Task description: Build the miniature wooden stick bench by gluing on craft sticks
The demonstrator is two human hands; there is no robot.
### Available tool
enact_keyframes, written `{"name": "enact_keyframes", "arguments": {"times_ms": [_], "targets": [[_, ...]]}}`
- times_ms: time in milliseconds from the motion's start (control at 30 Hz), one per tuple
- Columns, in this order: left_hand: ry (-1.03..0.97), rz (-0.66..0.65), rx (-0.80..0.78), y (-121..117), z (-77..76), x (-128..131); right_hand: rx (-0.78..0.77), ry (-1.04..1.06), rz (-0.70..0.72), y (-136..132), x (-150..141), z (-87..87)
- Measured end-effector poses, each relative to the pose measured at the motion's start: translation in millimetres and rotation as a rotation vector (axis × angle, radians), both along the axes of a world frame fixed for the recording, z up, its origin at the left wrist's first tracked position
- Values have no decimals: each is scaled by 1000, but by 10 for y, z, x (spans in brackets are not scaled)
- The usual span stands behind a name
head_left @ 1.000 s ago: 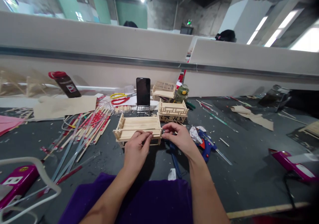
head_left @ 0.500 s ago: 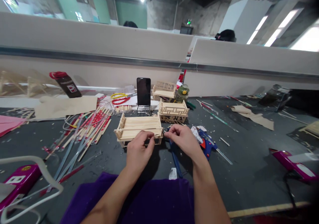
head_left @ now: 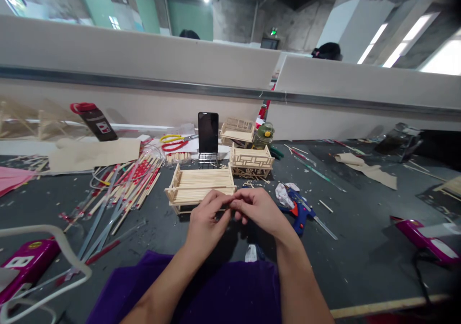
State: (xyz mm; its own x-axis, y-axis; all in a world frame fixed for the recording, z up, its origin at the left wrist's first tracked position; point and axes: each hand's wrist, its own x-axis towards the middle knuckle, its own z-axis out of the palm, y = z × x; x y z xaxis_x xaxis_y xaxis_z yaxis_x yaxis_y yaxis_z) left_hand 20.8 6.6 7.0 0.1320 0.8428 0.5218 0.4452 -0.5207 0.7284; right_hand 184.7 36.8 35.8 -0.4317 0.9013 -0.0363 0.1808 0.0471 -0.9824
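My left hand [head_left: 209, 218] and my right hand [head_left: 257, 209] meet fingertip to fingertip, both pinched closed. Whatever lies between the fingertips is too small to make out. Just behind them stands a small model bench of thin wooden sticks [head_left: 201, 182], its front right corner partly covered by my left hand. A second stick model with a lattice side [head_left: 251, 160] stands behind my right hand. To the right of that hand lies a blue glue gun [head_left: 300, 213] with a clear glue stick in its back. A white-labelled item [head_left: 251, 253] shows below my hands.
A phone [head_left: 208, 134] stands upright on a wire holder, beside a third stick model [head_left: 237, 130]. Pliers with red and yellow handles [head_left: 175, 142], a bundle of red-tipped sticks [head_left: 144, 170] and a dark bottle [head_left: 95, 122] are left. Magenta tools [head_left: 425, 240] lie at the sides.
My right hand has moved left and now meets my left hand at the fingertips. My left hand has shifted slightly right. The models have not moved.
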Motion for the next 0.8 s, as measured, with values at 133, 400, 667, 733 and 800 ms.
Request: {"name": "enact_keyframes", "arguments": {"times_ms": [133, 400, 667, 733, 800], "targets": [[-8, 37, 7, 13, -1, -20, -30, -6, 16, 48, 79, -48], [101, 128, 59, 71, -54, -104, 38, -44, 22, 71, 48, -58], [144, 104, 24, 73, -76, -86, 77, -108, -80, 108, 75, -120], [132, 105, 19, 76, -63, -78, 58, -102, -96, 120, 83, -131], [118, 119, 12, 81, -51, -77, 38, -103, -124, 139, 98, -142]]}}
